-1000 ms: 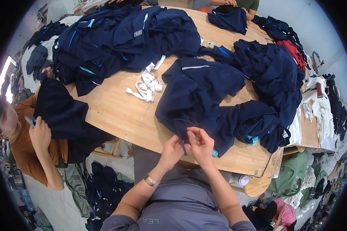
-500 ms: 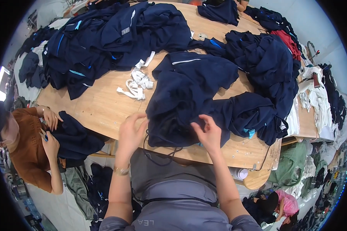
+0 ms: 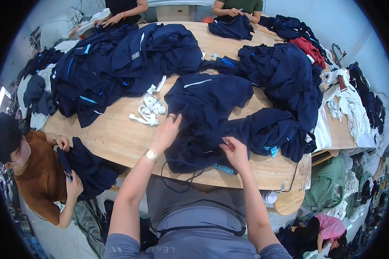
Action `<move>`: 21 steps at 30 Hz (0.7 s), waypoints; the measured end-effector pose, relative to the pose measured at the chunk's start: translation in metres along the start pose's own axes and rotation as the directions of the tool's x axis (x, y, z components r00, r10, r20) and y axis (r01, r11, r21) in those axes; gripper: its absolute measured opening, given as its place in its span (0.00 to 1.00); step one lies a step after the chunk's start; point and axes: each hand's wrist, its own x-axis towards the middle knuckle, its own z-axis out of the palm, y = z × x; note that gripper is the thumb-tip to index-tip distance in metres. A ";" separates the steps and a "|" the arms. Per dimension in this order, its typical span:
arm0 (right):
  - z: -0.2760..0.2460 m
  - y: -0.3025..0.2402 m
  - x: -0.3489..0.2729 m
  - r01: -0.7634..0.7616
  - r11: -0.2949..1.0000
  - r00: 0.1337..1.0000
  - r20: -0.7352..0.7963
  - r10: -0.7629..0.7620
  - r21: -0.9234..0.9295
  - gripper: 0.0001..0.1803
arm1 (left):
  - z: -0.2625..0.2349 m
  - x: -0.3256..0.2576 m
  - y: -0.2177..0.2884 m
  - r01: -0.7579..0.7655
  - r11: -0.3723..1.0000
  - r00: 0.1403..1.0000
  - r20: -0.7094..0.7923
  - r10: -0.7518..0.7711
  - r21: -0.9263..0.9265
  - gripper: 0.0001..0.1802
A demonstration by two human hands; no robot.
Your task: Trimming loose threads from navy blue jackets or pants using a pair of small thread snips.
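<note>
A dark navy garment with a white strip near its far end lies spread in front of me on the table. My left hand is at its left edge, with bent fingers gripping the cloth. Over the near right part of the garment, my right hand is closed on a small red tool, mostly hidden by the fingers. A dark cord hangs in a loop over the table's near edge. Light blue cloth peeks out from under the garment close to my right hand.
Navy garment piles lie at the far left and right of the wooden table. White bands lie left of my garment. A co-worker handles navy cloth at the left; others work across the table. A white-lidded container stands lower right.
My left hand has moved forward from the near edge onto the garment's left side and taken hold of it. My right hand's fingers have closed. The view has tilted up, showing people across the table.
</note>
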 end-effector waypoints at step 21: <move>-0.011 0.024 -0.011 -0.423 -0.072 0.686 0.371 0.626 0.903 0.14 | -0.059 -0.015 0.021 0.278 0.724 0.892 -0.109 -0.438 -0.631 0.17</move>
